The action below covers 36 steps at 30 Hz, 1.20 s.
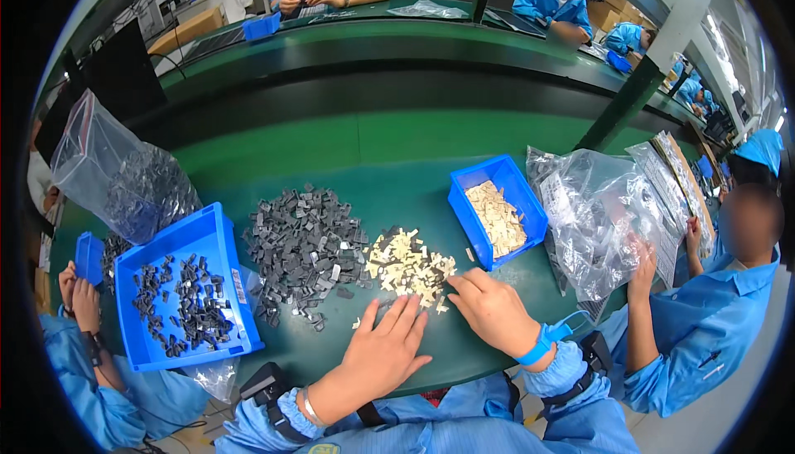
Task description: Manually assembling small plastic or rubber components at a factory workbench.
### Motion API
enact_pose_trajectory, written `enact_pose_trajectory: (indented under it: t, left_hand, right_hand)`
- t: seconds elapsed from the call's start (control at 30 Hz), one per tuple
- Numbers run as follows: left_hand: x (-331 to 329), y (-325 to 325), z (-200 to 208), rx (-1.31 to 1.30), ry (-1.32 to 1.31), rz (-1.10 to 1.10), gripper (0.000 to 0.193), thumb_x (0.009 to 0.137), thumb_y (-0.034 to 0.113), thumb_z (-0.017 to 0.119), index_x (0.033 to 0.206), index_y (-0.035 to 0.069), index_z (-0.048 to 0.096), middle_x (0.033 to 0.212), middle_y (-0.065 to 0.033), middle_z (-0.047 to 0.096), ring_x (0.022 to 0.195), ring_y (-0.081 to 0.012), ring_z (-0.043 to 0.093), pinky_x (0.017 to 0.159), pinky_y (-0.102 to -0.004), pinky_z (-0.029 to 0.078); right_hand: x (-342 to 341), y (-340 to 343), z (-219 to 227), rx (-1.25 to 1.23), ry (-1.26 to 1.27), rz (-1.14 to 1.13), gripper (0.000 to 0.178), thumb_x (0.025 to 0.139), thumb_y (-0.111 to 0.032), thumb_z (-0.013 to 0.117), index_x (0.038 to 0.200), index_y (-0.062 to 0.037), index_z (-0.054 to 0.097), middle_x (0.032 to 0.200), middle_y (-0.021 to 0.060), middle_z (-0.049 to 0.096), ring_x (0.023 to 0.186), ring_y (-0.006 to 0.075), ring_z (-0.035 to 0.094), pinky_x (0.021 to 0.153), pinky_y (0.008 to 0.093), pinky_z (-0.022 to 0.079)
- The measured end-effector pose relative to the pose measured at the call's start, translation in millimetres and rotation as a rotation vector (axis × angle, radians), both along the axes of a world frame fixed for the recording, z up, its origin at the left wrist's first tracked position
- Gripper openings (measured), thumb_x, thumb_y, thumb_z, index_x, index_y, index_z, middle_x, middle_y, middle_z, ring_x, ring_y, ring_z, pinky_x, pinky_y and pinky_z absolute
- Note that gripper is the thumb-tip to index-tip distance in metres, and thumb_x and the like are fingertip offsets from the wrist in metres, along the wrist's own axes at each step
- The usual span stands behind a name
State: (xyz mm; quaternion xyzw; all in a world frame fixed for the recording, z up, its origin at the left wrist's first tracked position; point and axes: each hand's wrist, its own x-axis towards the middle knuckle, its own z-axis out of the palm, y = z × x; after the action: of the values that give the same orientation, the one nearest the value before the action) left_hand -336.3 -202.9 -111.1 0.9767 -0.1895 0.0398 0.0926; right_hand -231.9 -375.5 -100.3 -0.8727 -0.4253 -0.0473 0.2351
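Pieces, small and cream point(411, 265), heaped loose on the green table point(397, 185), right in front of the worker; left hand point(385, 350) lies flat, fingers spread and gripping nothing visible, tips at the heap's near edge, probably to steady or spread it; right hand point(495, 311) has fingers bent down at the heap's right side; from where I stand, can't tell if anything is pinched; black pieces point(306, 243) piled just left, meeting the cream ones at the edge; small blue bin point(489, 174) of cream pieces sits beyond the right hand, likely for easy reach; big blue tray point(145, 352) at left holds black pieces, presumably keeping colours apart.
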Motion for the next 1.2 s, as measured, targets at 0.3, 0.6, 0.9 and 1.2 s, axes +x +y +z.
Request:
enact_pose_trajectory:
  t: [0.3,0.6,0.9,1.2]
  left_hand:
    - [0.2,18.3,5.9,-0.267,-0.171,0.013,0.034,0.071,0.015,0.063,0.1,0.0,0.057,0.105,-0.014,0.051,0.097,-0.0272,0.05,0.082,-0.0403,0.039]
    - [1.9,18.6,0.8,-0.496,-0.32,-0.039,0.032,0.059,-0.004,0.063,0.091,0.0,0.061,0.079,-0.0095,0.053,0.068,-0.0241,0.053,0.06,-0.0328,0.044]
    - [-19.2,26.6,8.2,-0.571,-0.253,0.046,0.029,0.059,-0.006,0.063,0.088,0.0,0.062,0.073,-0.0079,0.053,0.061,-0.0219,0.053,0.053,-0.0299,0.043]
    - [-16.3,24.1,28.1,-0.728,-0.109,0.088,0.022,0.068,-0.006,0.062,0.088,0.001,0.063,0.074,-0.0089,0.055,0.059,-0.0195,0.053,0.052,-0.0279,0.043]
  right_hand:
    - [16.2,1.4,25.0,0.136,-0.236,-0.275,0.036,0.071,-0.013,0.067,0.1,-0.0005,0.053,0.078,0.0118,0.053,0.066,0.0284,0.056,0.054,0.0352,0.046]
    - [30.7,15.7,7.8,0.051,-0.121,-0.256,0.026,0.074,-0.017,0.063,0.09,0.0017,0.056,0.067,0.013,0.056,0.058,0.0293,0.056,0.051,0.0368,0.045]
    - [-6.1,-1.6,5.9,0.095,-0.019,-0.001,0.014,0.075,-0.009,0.06,0.087,-0.0018,0.059,0.07,0.0097,0.054,0.06,0.0283,0.057,0.053,0.0366,0.047]
    - [-4.8,5.7,-11.8,-0.068,0.121,0.023,0.017,0.077,-0.012,0.057,0.091,-0.0036,0.054,0.08,0.0106,0.051,0.067,0.0302,0.058,0.057,0.0392,0.048]
